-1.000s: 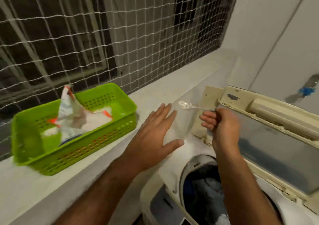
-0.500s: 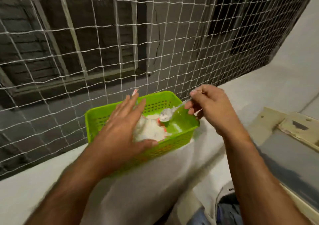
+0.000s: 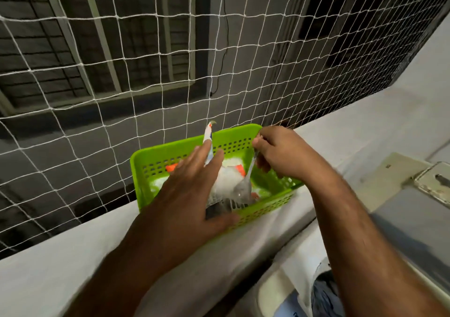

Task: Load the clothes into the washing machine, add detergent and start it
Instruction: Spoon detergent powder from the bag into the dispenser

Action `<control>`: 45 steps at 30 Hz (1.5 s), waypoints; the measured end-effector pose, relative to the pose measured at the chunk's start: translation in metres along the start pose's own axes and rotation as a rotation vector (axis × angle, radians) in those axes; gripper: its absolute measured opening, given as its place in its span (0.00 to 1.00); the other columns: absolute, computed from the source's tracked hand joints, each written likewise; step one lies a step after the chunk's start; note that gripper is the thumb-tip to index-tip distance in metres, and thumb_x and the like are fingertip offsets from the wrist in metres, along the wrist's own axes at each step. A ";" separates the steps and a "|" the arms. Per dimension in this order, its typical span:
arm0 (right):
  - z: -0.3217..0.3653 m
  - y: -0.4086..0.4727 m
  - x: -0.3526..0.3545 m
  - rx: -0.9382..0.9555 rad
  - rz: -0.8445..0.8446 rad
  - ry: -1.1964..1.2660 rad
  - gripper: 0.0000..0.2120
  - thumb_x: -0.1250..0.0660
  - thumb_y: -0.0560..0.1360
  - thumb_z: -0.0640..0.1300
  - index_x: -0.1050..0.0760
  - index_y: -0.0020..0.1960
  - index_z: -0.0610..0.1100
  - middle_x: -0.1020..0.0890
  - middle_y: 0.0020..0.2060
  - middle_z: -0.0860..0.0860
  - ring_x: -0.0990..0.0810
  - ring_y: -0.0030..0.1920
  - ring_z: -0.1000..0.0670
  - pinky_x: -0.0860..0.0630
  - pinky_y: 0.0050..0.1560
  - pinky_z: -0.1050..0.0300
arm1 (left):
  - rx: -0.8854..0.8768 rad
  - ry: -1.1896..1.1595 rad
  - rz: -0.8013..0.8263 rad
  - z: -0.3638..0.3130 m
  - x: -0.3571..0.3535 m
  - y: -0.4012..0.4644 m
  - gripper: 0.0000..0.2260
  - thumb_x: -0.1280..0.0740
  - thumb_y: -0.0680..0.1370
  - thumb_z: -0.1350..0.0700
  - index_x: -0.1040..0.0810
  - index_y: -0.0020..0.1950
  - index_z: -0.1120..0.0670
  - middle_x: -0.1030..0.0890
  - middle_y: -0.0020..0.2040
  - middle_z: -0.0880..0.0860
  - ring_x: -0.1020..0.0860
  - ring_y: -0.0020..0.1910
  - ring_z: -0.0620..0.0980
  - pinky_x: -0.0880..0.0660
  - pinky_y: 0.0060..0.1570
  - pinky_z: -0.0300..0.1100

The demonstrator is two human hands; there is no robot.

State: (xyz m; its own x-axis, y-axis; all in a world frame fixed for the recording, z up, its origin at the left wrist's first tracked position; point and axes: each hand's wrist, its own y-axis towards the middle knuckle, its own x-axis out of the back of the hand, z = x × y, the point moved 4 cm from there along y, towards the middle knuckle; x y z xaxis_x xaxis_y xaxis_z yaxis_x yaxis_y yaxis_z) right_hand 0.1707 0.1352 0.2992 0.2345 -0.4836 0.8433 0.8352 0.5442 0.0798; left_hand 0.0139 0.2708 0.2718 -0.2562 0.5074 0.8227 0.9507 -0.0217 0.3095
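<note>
Green basket [image 3: 146, 168] holds a detergent packet [image 3: 225, 183]; right hand [image 3: 280, 153] pinches spoon [image 3: 244, 183], left hand [image 3: 190, 190] flat.

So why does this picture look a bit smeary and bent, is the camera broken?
No. In the head view the left hand and its forearm are motion-blurred, and so is the spoon held by the right hand. The wide lens bows the net lines. The light is dim and flat, and the green basket stays fairly sharp.
</note>
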 end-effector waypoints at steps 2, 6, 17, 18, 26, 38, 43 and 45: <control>0.003 -0.001 -0.007 -0.027 0.065 0.054 0.14 0.42 0.82 0.42 0.29 0.39 0.39 0.16 0.32 0.43 0.18 0.32 0.40 0.26 0.24 0.56 | -0.004 -0.008 -0.008 0.001 -0.001 0.000 0.42 0.43 0.66 0.30 0.57 0.75 0.38 0.58 0.77 0.39 0.57 0.76 0.39 0.55 0.72 0.36; 0.010 -0.002 -0.023 -0.101 0.152 0.175 0.13 0.45 0.83 0.41 0.32 0.40 0.41 0.17 0.30 0.41 0.18 0.29 0.39 0.28 0.21 0.59 | -0.004 -0.028 -0.002 0.000 0.000 0.000 0.42 0.44 0.65 0.29 0.57 0.74 0.38 0.58 0.78 0.41 0.58 0.75 0.37 0.55 0.71 0.35; 0.020 -0.006 -0.040 -0.259 0.290 0.419 0.13 0.47 0.83 0.39 0.32 0.42 0.39 0.19 0.29 0.41 0.21 0.23 0.47 0.26 0.22 0.59 | -0.003 -0.034 0.002 -0.001 0.000 0.001 0.46 0.40 0.64 0.29 0.53 0.77 0.42 0.58 0.78 0.41 0.58 0.76 0.38 0.55 0.71 0.34; 0.018 -0.005 -0.036 -0.276 0.262 0.449 0.12 0.47 0.83 0.39 0.32 0.43 0.39 0.19 0.27 0.42 0.20 0.22 0.48 0.25 0.21 0.59 | 0.001 -0.035 0.001 -0.001 0.001 0.001 0.46 0.37 0.65 0.31 0.52 0.78 0.43 0.58 0.78 0.42 0.57 0.76 0.39 0.54 0.71 0.35; 0.002 -0.009 0.006 -0.309 -0.013 0.677 0.12 0.46 0.83 0.38 0.33 0.42 0.40 0.19 0.24 0.44 0.21 0.21 0.48 0.27 0.19 0.62 | 0.006 -0.039 -0.023 -0.005 0.006 0.000 0.48 0.33 0.64 0.33 0.55 0.77 0.41 0.59 0.78 0.40 0.55 0.77 0.40 0.51 0.72 0.37; -0.064 -0.067 0.073 -0.368 -0.335 0.887 0.11 0.45 0.82 0.39 0.31 0.42 0.41 0.19 0.24 0.45 0.21 0.22 0.49 0.24 0.22 0.60 | -0.104 -0.015 -0.046 -0.069 -0.011 0.024 0.45 0.46 0.65 0.28 0.49 0.78 0.48 0.56 0.76 0.42 0.57 0.72 0.34 0.66 0.64 0.22; -0.124 -0.120 0.106 -0.470 -0.477 0.904 0.12 0.44 0.82 0.40 0.29 0.42 0.38 0.18 0.25 0.44 0.20 0.23 0.48 0.24 0.22 0.60 | -0.205 -0.067 0.036 -0.121 -0.059 0.042 0.45 0.51 0.65 0.27 0.55 0.78 0.46 0.61 0.75 0.39 0.61 0.73 0.33 0.68 0.64 0.23; -0.154 -0.145 0.118 -0.521 -0.538 0.917 0.11 0.45 0.81 0.40 0.28 0.45 0.37 0.18 0.25 0.44 0.20 0.23 0.48 0.25 0.22 0.61 | -0.238 -0.081 0.087 -0.140 -0.088 0.050 0.44 0.51 0.66 0.26 0.55 0.78 0.45 0.60 0.77 0.40 0.61 0.74 0.35 0.67 0.66 0.25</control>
State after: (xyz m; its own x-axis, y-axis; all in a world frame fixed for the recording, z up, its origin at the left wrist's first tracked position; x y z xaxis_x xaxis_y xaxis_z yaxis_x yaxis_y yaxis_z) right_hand 0.1536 -0.1062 0.3053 -0.1174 -0.9916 0.0541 0.9877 -0.1222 -0.0974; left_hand 0.0597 0.1047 0.2816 -0.1510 0.5619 0.8133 0.8984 -0.2653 0.3501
